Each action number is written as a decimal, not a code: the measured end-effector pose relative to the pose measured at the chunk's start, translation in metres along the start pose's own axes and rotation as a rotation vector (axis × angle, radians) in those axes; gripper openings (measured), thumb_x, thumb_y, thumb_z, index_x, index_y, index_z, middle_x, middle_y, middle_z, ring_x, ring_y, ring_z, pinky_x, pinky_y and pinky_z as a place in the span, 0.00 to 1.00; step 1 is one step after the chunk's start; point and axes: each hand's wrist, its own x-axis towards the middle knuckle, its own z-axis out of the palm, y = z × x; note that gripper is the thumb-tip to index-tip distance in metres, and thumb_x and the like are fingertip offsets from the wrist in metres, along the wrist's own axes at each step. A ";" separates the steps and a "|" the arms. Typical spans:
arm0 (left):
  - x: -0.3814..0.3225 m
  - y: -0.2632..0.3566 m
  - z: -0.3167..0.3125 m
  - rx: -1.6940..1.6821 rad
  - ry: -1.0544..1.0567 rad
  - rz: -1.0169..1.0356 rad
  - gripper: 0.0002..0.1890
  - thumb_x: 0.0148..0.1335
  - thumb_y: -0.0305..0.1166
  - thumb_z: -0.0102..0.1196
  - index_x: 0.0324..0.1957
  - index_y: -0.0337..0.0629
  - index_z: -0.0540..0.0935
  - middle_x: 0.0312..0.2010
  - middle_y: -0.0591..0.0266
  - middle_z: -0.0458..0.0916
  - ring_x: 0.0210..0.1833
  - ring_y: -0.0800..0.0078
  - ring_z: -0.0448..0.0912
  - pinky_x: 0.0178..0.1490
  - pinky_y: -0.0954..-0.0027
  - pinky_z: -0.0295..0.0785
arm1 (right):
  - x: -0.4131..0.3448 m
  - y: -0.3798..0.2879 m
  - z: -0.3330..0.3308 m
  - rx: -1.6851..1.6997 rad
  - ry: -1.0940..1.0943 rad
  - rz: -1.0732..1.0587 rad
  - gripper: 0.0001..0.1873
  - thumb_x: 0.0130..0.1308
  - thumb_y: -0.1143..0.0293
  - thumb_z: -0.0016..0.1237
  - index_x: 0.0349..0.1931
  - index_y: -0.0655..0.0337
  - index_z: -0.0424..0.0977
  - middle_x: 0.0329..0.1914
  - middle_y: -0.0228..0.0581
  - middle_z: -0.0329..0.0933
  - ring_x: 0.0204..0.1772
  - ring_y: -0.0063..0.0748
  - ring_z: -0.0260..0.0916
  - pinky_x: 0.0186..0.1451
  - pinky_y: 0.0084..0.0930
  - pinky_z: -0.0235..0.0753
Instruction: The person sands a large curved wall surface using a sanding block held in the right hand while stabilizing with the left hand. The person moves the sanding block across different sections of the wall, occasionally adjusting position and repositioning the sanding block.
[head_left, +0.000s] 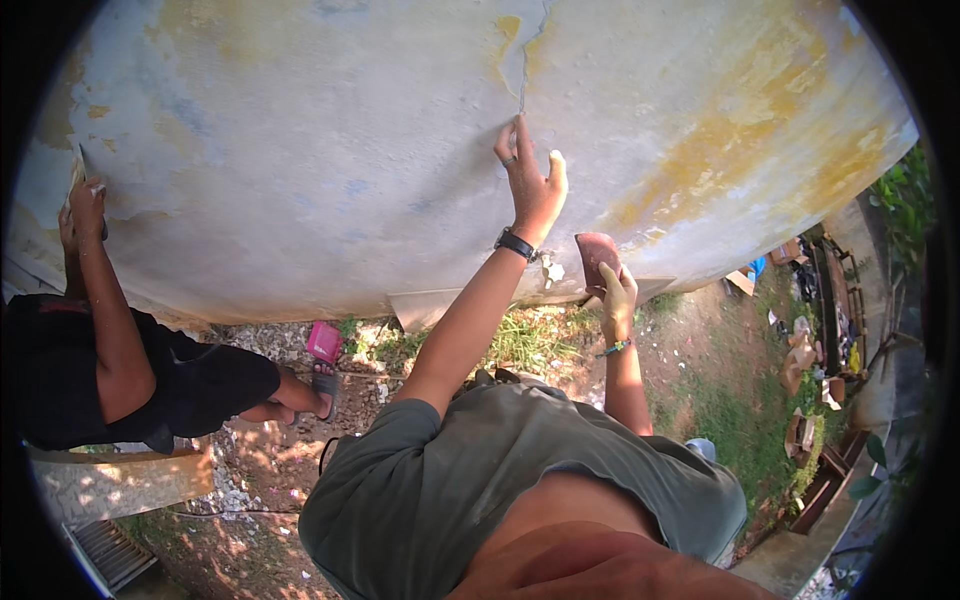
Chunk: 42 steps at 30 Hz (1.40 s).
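In front of me rises a plastered wall (337, 150) with worn white and yellow paint. My left hand (534, 176), a black watch at its wrist, reaches up with its fingers apart. Its fingertips touch the plaster at the lower end of a dark crack (524, 71). Nothing is held in that hand. Lower and to the right, my right hand (619, 300) grips a curved piece of reddish-brown sandpaper (595, 259) between thumb and fingers. The sandpaper seems slightly apart from the wall, beside a pale valve-like fitting (553, 271).
At the left a person in dark clothes (135, 367) works a scraper-like tool (77, 169) on the wall. A pink dustpan-like object (324, 341) lies at the wall's foot. Boards (420, 307) lean there too. Cardboard boxes (801, 435) and debris line the right side.
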 end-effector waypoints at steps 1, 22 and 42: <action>0.000 -0.002 0.002 0.022 0.028 0.026 0.40 0.65 0.24 0.55 0.78 0.35 0.54 0.71 0.47 0.53 0.65 0.54 0.67 0.66 0.55 0.70 | 0.000 0.000 0.001 -0.007 -0.009 0.000 0.11 0.73 0.67 0.56 0.51 0.61 0.81 0.43 0.30 0.83 0.40 0.22 0.80 0.37 0.21 0.81; 0.003 -0.002 0.007 -0.027 0.108 -0.005 0.36 0.63 0.24 0.53 0.74 0.40 0.60 0.66 0.50 0.58 0.56 0.60 0.71 0.57 0.56 0.72 | 0.006 0.011 0.002 -0.013 -0.061 0.020 0.16 0.72 0.67 0.57 0.57 0.61 0.80 0.47 0.33 0.84 0.42 0.23 0.81 0.36 0.22 0.83; 0.009 -0.002 0.008 -0.060 0.152 -0.048 0.29 0.63 0.23 0.51 0.67 0.40 0.66 0.60 0.52 0.60 0.54 0.62 0.70 0.55 0.57 0.72 | 0.008 0.030 -0.002 -0.011 -0.076 0.044 0.12 0.72 0.67 0.57 0.51 0.61 0.82 0.42 0.31 0.85 0.37 0.21 0.81 0.34 0.22 0.81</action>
